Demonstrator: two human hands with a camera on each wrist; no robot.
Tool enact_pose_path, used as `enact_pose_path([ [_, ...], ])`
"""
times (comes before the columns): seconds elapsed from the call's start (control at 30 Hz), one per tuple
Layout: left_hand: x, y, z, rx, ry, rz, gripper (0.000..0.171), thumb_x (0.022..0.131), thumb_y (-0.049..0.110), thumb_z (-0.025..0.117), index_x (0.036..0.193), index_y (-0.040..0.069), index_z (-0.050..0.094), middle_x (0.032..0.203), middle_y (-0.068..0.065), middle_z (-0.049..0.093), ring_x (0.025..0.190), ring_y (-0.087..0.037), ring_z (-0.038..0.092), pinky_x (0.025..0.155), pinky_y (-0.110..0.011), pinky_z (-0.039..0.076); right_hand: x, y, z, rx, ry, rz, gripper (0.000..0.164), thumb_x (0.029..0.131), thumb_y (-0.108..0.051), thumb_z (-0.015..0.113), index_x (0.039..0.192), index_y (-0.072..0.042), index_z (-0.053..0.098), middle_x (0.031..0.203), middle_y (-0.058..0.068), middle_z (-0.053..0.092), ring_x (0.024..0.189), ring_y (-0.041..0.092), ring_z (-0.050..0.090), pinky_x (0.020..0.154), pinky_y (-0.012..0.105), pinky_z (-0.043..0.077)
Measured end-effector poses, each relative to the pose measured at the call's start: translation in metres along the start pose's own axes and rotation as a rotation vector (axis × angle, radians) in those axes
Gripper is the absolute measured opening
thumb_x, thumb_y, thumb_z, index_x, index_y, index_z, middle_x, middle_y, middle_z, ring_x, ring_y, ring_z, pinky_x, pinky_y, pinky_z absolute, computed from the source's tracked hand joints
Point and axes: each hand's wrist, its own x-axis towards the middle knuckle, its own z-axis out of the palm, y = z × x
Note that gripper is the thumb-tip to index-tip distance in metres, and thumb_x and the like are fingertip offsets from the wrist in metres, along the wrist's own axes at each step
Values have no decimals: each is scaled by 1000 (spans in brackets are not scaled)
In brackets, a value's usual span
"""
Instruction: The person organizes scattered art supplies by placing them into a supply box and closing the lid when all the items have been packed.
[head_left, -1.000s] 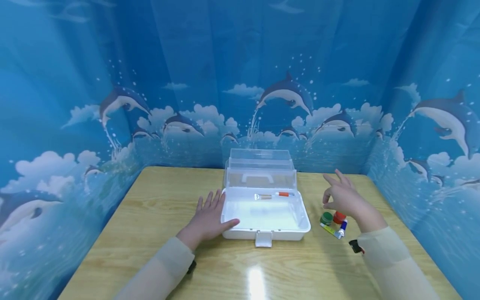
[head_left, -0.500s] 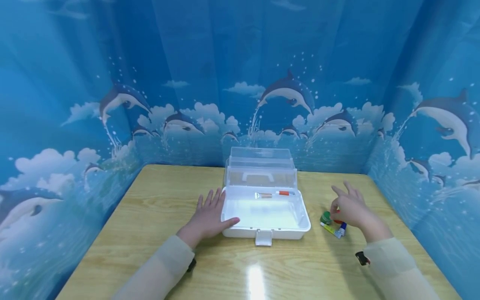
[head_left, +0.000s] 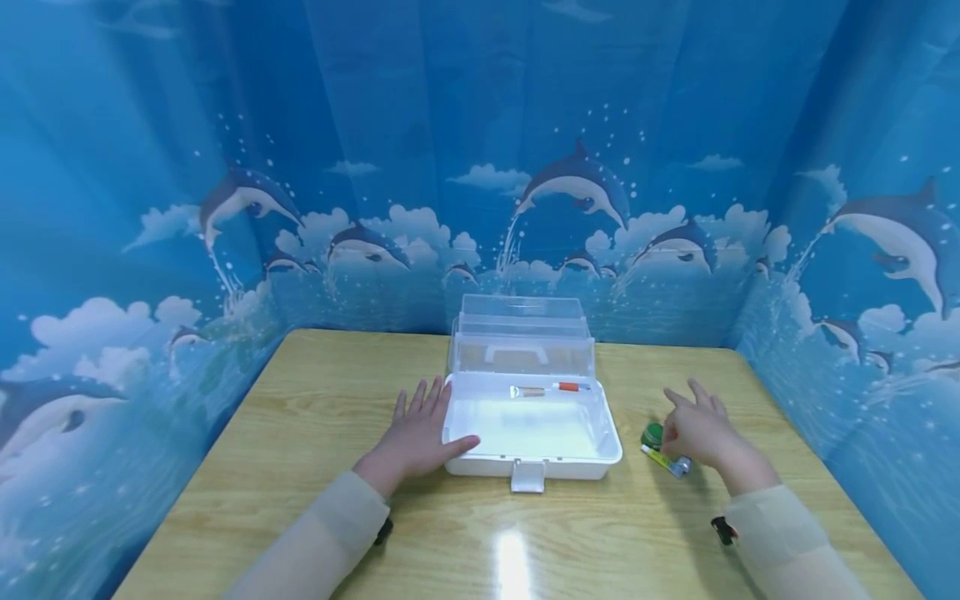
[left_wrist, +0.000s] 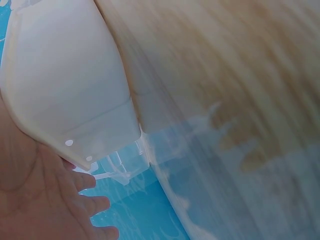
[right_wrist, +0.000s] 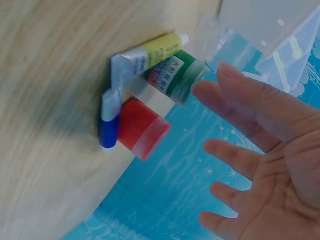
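My left hand [head_left: 416, 437] lies with fingers spread along the left side of a white box [head_left: 525, 469], its thumb over the rim. The box's clear lid [head_left: 521, 354] is raised. My right hand [head_left: 701, 429] hovers over some paints at the right, thumb and index finger close together with nothing between them. In the right wrist view a green paint jar [right_wrist: 175, 75] and a red paint jar [right_wrist: 142, 127] stand beside a yellow paint tube [right_wrist: 152, 52] and a blue paint tube [right_wrist: 109, 125]. From the head view, the right hand hides the red jar.
Inside the box, near its back wall, lie a small flat brush [head_left: 527, 392] and an orange, white-tipped stick [head_left: 570, 387]. A wooden table [head_left: 322, 417] carries everything. Blue curtains [head_left: 480, 125] with printed dolphins enclose the back and sides.
My right hand has come down and slightly right, toward the viewer, over the paints, and now covers the red jar in the head view. The left hand stays in place.
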Motion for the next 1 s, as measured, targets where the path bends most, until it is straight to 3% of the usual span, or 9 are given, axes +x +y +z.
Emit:
enact_pose_path([
  [0.4,-1,1,-2,10,12,3,109,87,84,36,162,12,2,167,-9,-6,153,-36,-4,119,-58,-6,-1,-1,12,-53,-20,42,14,72,-12,84,68,-18,73,150,38,32,139,66,3,105,80,-2],
  [0.7,-2,2,-2,3,-4,-1,108,88,83,37,162,12,2,166,-8,-7,152,-33,-8,119,-57,-8,3,-1,23,-96,-49,85,19,67,-12,86,64,-20,69,149,38,35,139,65,4,105,80,-3],
  [1.0,-3,3,-4,6,-2,0,108,88,83,36,161,11,3,166,-9,-6,153,-35,-4,119,-58,-7,5,-8,28,-128,-42,72,21,66,-17,88,62,-21,68,149,36,37,140,63,4,105,80,-6],
])
